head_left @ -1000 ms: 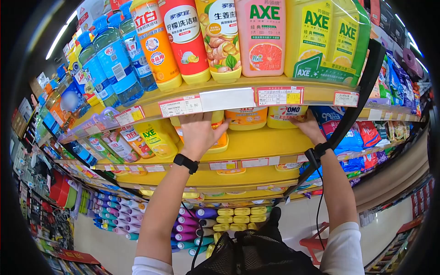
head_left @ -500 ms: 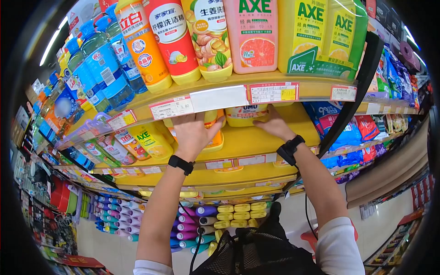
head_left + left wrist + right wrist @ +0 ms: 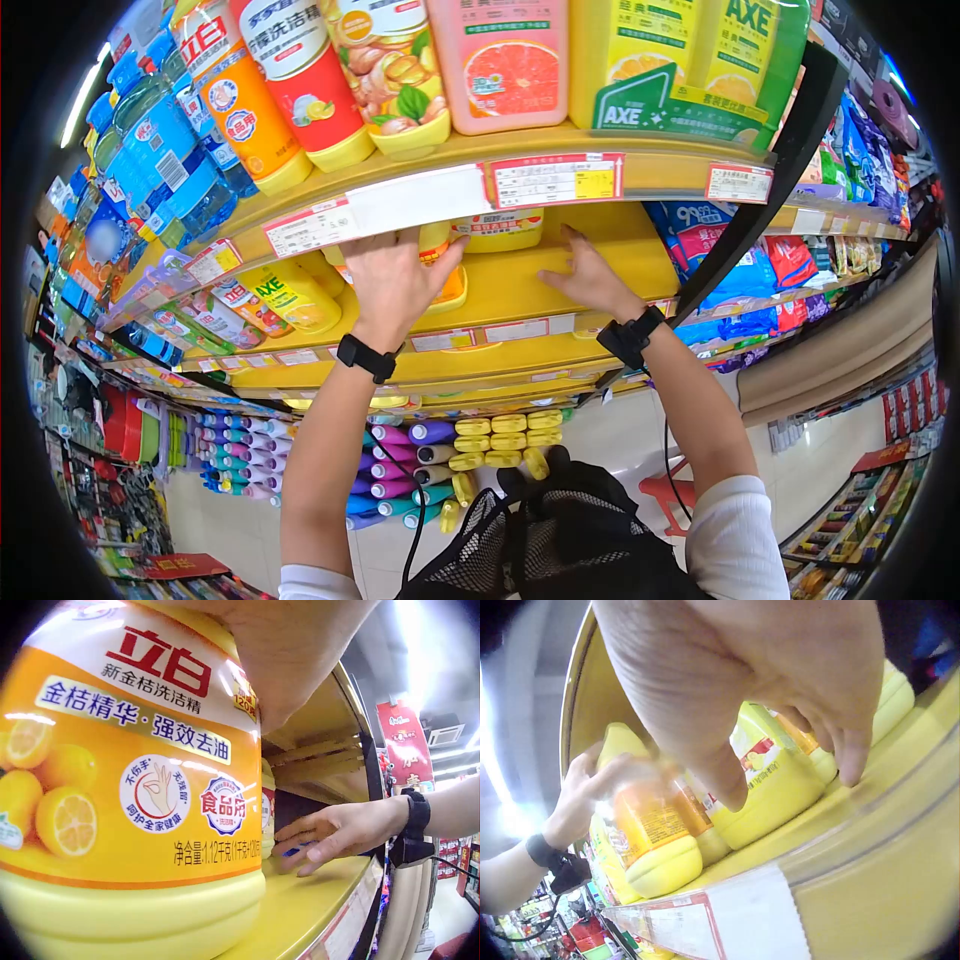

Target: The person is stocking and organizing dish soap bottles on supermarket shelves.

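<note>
On the shelf under the top row, my left hand grips the upper part of an orange-and-yellow dish soap bottle. Its thumb lies along the bottle's right side, and the bottle's top is hidden behind the shelf edge in the head view. To the right of it stands a yellow dish soap bottle with a red-and-white label, seen behind the fingers in the right wrist view. My right hand is just right of this bottle, thumb and fingers spread over the yellow shelf board, with nothing held.
Above, the upper shelf's edge with price tags overhangs both hands; a pink AXE bottle and others stand on it. Yellow AXE bottles sit to the left. A black post and blue bags are on the right.
My right hand has moved left along the shelf, the yellow bottle shifting left with it, and now sits apart from that bottle. The left hand stays at its bottle. The head view has shifted.
</note>
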A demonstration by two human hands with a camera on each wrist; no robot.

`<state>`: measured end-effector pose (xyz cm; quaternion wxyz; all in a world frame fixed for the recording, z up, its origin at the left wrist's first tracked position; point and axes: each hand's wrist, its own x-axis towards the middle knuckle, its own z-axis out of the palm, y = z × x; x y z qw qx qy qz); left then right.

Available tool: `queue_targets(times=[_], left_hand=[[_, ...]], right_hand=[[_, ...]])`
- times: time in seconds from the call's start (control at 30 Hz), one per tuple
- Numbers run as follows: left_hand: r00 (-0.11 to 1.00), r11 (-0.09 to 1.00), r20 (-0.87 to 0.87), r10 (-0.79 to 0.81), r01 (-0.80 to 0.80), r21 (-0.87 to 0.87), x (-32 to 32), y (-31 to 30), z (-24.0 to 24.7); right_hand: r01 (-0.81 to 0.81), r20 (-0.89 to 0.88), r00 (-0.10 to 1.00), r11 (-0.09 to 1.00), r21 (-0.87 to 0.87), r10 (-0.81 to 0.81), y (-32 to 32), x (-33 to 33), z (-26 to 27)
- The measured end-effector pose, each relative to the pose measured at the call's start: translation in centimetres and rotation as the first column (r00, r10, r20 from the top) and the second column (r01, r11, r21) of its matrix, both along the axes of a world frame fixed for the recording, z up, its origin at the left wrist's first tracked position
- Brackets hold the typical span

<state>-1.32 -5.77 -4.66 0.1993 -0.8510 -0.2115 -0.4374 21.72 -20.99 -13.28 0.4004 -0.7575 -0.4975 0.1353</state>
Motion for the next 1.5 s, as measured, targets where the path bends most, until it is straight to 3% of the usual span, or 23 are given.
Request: queue_targets(times=[0.2, 0.4, 0.63, 0.73, 0.83, 0.9, 1.07, 1.17, 1.27, 1.3, 1.33, 1.37, 1.43, 1.5], left_hand=[[1.0, 0.995, -0.006, 0.012, -0.011, 0.101, 4.4, -5.4, 1.0], [0.993, 0.993, -0.028, -0.118, 0.117, -0.024, 12.0, -10.4, 0.1], [0.966, 0.969, 0.074, -0.249, 0.247, 0.029, 20.2, -14.5, -0.2], [0.936, 0.925, 0.029, -0.351, 0.351, -0.145, 22.0, -14.0, 0.1], [0.886, 0.826, 0.101, -0.452, 0.459, -0.327, 24.2, -12.6, -0.5], [0.865, 0.804, 0.179, -0.469, 0.502, -0.318, 24.6, -12.3, -0.2], [0.846, 0.779, 0.283, -0.453, 0.53, -0.336, 25.5, -11.2, -0.7], [0.855, 0.818, 0.284, -0.435, 0.507, -0.272, 25.7, -10.3, -0.7], [0.886, 0.748, 0.136, -0.443, 0.449, -0.488, 24.6, -10.9, -0.4], [0.869, 0.793, 0.097, -0.485, 0.484, -0.371, 22.2, -11.4, -0.9], [0.885, 0.828, 0.061, -0.463, 0.455, -0.327, 20.5, -11.8, -1.6], [0.901, 0.863, 0.027, -0.433, 0.423, -0.277, 19.0, -12.0, -2.1], [0.929, 0.911, -0.024, -0.37, 0.357, -0.204, 15.6, -11.9, -3.1], [0.959, 0.937, -0.016, -0.285, 0.275, -0.216, 12.1, -10.7, -5.4]], right_hand=[[-0.076, -0.032, 0.996, 0.993, 0.087, 0.079, -3.3, 0.6, -0.1], [-0.031, 0.044, 0.999, 0.987, 0.155, 0.024, -7.4, 2.3, -0.6], [0.066, -0.111, 0.993, 0.942, 0.329, -0.031, -8.3, 5.1, -0.4], [0.118, -0.068, 0.993, 0.932, 0.344, -0.1, -7.8, 6.1, -0.3], [0.172, 0.022, 0.981, 0.91, 0.378, -0.194, -5.9, 8.2, -1.9], [0.226, 0.043, 0.965, 0.906, 0.357, -0.257, -5.1, 8.7, -2.2], [0.19, 0.075, 0.968, 0.893, 0.408, -0.24, -3.1, 10.1, -3.4], [0.174, 0.12, 0.96, 0.875, 0.452, -0.253, -2.2, 10.3, -3.7], [0.151, 0.057, 0.977, 0.862, 0.484, -0.203, -3.3, 9.8, -4.2], [0.135, 0.02, 0.986, 0.855, 0.502, -0.167, -3.5, 9.5, -4.4], [0.164, 0.121, 0.962, 0.87, 0.466, -0.246, -4.1, 9.2, -5.1], [0.174, 0.063, 0.974, 0.891, 0.42, -0.22, -4.4, 9.5, -5.8], [0.174, -0.05, 0.985, 0.926, 0.334, -0.167, -4.4, 10.3, -6.5], [0.238, -0.04, 0.971, 0.938, 0.251, -0.236, -4.6, 9.3, -4.9]])
